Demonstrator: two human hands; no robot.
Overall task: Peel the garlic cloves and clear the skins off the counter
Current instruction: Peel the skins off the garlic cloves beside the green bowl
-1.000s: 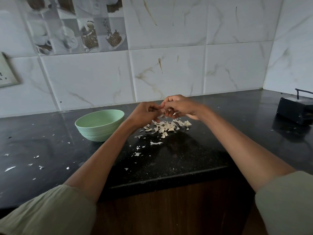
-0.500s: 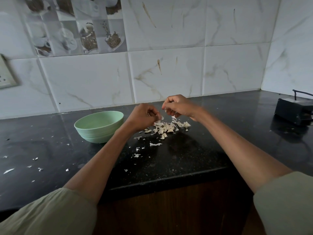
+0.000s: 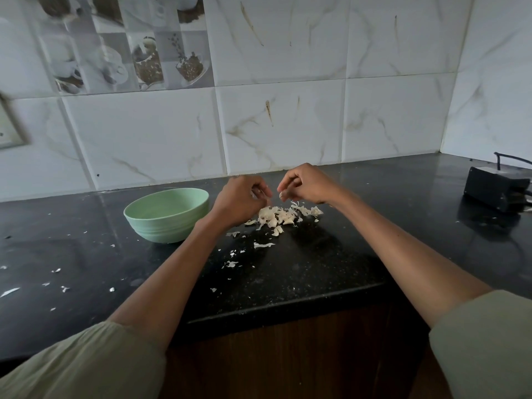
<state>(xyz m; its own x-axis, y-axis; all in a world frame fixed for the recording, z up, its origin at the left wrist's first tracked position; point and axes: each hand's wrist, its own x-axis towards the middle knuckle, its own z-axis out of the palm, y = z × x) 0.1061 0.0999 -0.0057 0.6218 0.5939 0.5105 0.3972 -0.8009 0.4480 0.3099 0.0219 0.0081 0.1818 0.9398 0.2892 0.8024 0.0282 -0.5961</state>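
Desk, black and speckled, carries everything under a marble-tiled wall. A second ago the hands met knuckle to knuckle over the skins; now a small gap separates them, and both sit slightly lower in view. The bowl, pale green, stands left of the hands as before, just beside the left wrist. A dark box sits at the far right, well apart from the work.

The left hand hovers above the left edge of the pile, fingers curled inward; whether it holds a clove cannot be told, since the fingertips are turned away and blurred. The right hand hangs over the pile's back edge, fingers curled, thumb and forefinger pinching a small pale piece, either clove or skin.

The skins lie heaped on the desk directly beneath and slightly nearer than both hands, not touching them. Loose flakes trail from the heap toward the desk's near edge, and more specks dot the left part of the desk.
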